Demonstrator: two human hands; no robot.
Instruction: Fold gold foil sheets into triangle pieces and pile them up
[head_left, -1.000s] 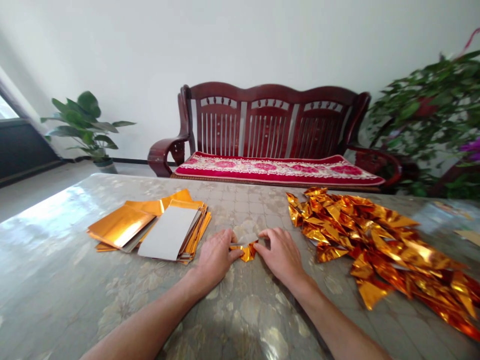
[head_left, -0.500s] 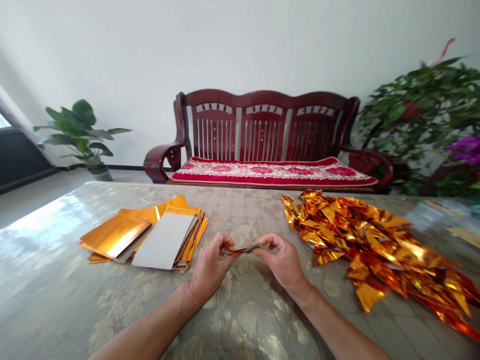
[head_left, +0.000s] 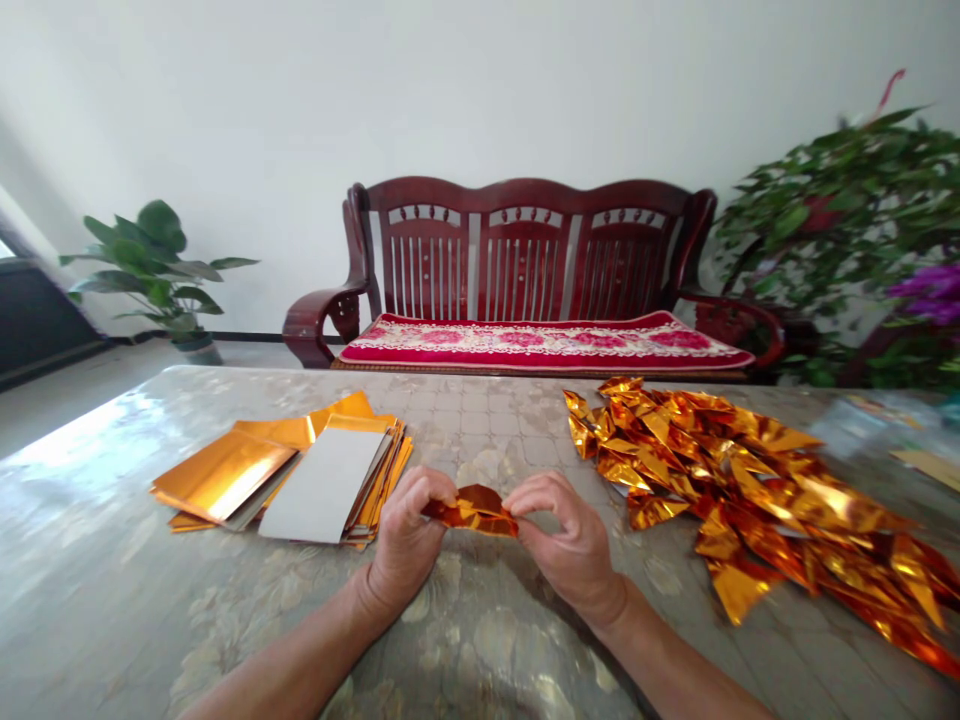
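Observation:
A folded piece of gold foil paper [head_left: 478,512] is held between my two hands above the middle of the table. My left hand [head_left: 412,525] pinches its left end, and my right hand [head_left: 566,540] pinches the right end between thumb and fingertips. The piece bulges in the middle, its shiny gold side showing. Left of my hands lies a stack of flat gold foil sheets [head_left: 225,470], with a grey-white backing side [head_left: 322,485] facing up on top. To the right spreads a heap of folded gold foil pieces [head_left: 720,470].
A patterned, glossy cover lies over the table [head_left: 480,640]. Clear plastic packaging [head_left: 862,425] rests at the far right. Behind the table stands a dark red wooden bench [head_left: 525,260] with a red floral cushion [head_left: 547,342]. Potted plants [head_left: 157,270] flank it.
The foil piece between my hands was thin and flat, seen edge-on; now it is opened out and bulging with gold showing. My hands have moved slightly apart.

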